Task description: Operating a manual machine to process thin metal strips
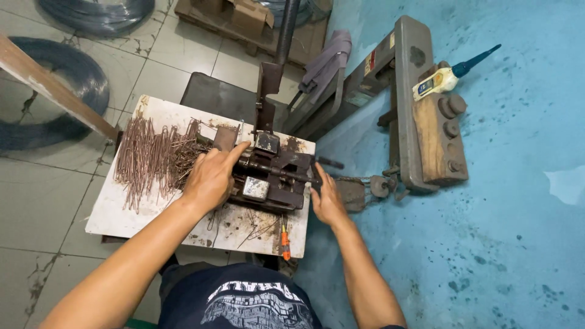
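A: What's at the centre?

B: Small dark metal bench press (271,176), a wire-bending jig by the look, sits on a stained white board (109,216) approx mid-frame, right half of the board.

A: Hands?

B: Left hand (212,176) lies on the jig's left end, index finger stretched along the top bar toward the square block. Fingers curled over the metal, but can't tell if it's really gripping or just resting. Right hand (327,198) is at the jig's right edge, fingers wrapped round the dark handle end there, so closed on the handle (326,162).

A: What's just beside?

B: Pile of thin copper-coloured wire pins (152,159) on the board's left part, touching the left hand's knuckle side. A few loose pins lie on the board in front of the jig. Small orange-handled screwdriver (284,239) near the board's front edge, betw. the two forearms.

A: Further out?

B: Right of the jig, a short chain w/ a pulley (379,186) leads to a heavy grey machine frame (407,103) w/ a wooden block (434,143) bolted on. A yellowish squeeze bottle w/ a blue nozzle (448,76) lies on top of that. Grey cloth (326,61) hangs over a bar behind. Blue floor on the right, tiles on the left w/ coils of wire (67,91). Wooden stick (49,85) slants in from the left edge.
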